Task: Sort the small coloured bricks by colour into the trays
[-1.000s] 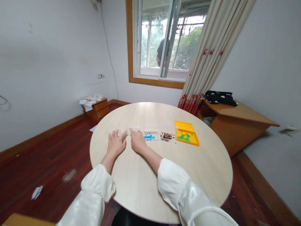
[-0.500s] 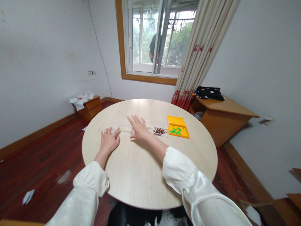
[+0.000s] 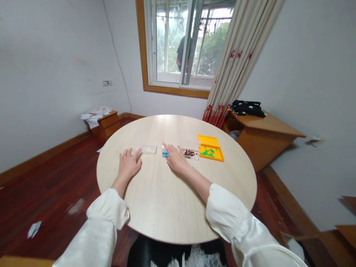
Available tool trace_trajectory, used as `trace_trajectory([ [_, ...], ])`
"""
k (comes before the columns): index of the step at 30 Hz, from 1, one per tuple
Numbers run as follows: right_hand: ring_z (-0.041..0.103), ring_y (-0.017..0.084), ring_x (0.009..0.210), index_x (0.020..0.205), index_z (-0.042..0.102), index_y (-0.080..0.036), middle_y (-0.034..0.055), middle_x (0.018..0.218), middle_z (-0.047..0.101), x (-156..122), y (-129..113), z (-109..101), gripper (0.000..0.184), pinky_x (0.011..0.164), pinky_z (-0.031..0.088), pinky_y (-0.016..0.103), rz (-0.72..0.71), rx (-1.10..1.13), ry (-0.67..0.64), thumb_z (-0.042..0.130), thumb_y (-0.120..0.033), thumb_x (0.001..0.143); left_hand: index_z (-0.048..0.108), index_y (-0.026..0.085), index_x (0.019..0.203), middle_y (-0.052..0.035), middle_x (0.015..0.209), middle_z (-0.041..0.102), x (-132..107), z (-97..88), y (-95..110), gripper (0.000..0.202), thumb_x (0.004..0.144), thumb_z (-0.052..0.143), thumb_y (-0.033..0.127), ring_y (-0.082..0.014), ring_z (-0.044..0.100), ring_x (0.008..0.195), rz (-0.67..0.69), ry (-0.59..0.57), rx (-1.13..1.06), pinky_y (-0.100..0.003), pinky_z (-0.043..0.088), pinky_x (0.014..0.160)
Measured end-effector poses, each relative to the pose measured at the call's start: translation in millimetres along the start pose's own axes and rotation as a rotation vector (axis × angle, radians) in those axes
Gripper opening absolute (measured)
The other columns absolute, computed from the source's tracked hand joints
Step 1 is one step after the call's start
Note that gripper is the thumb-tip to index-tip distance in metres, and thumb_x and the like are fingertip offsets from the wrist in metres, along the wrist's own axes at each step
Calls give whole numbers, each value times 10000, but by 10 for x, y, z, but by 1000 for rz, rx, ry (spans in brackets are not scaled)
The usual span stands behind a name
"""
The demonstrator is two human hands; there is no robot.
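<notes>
Left hand (image 3: 129, 162): centre-left of frame, fingers loosely spread beside the clear box (image 3: 149, 152)!
Right hand (image 3: 177, 158): mid-frame, fingers fanned over blue pieces (image 3: 165, 152)!

Right hand (image 3: 177, 159) partly hides the blue-piece box (image 3: 165, 152); left hand (image 3: 129, 163) beside a clear box (image 3: 149, 150)

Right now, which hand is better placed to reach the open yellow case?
Probably the right hand: it is by the blue pieces, nearer the yellow case. The left hand is farther away, at the leftmost clear box.
</notes>
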State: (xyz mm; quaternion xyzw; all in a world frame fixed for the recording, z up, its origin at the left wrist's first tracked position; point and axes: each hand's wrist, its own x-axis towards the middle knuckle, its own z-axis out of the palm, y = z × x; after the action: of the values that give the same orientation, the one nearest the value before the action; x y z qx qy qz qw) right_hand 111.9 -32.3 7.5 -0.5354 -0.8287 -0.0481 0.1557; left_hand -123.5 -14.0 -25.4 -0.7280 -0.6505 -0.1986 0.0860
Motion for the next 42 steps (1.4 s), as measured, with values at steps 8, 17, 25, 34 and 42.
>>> trace_trajectory([
  [8,311,249,1356,1451,194,-67,164,1451,362,-123,-3,208,635,1107,200,450,28,32,-30,378,-127,846,479,265,1333,-162,1361,433,11,11,-8,494,847,431,340,-348,350,1273,11,-2,31,-560,242,1038],
  [17,341,237,1336,1421,263,-42,163,1439,383,-105,8,208,601,1101,249,401,23,75,-6,399,-130,842,483,253,1330,-180,1346,432,8,-25,2,491,854,419,354,-357,356,1266,12,-8,64,-552,246,1035],
  [25,359,219,1319,1452,187,-130,152,1422,407,-32,176,-109,720,1099,222,405,44,107,81,528,-176,820,481,246,1332,-176,1320,446,20,-27,-16,492,859,399,355,-346,367,1245,32,-2,116,-528,278,1010],
  [34,162,325,1403,1474,78,-242,207,1509,195,-144,653,-325,1125,1100,114,516,281,-74,-3,788,-176,604,468,246,1343,-172,1328,441,29,-43,-13,503,863,378,365,-332,370,1240,23,-28,153,-492,266,1007],
  [42,209,282,1392,1470,136,-207,161,1504,247,-413,515,-191,835,1107,113,477,263,-97,52,597,-172,774,457,245,1351,-179,1330,435,27,-75,5,505,867,376,366,-333,367,1246,26,-46,167,-482,268,1002],
])
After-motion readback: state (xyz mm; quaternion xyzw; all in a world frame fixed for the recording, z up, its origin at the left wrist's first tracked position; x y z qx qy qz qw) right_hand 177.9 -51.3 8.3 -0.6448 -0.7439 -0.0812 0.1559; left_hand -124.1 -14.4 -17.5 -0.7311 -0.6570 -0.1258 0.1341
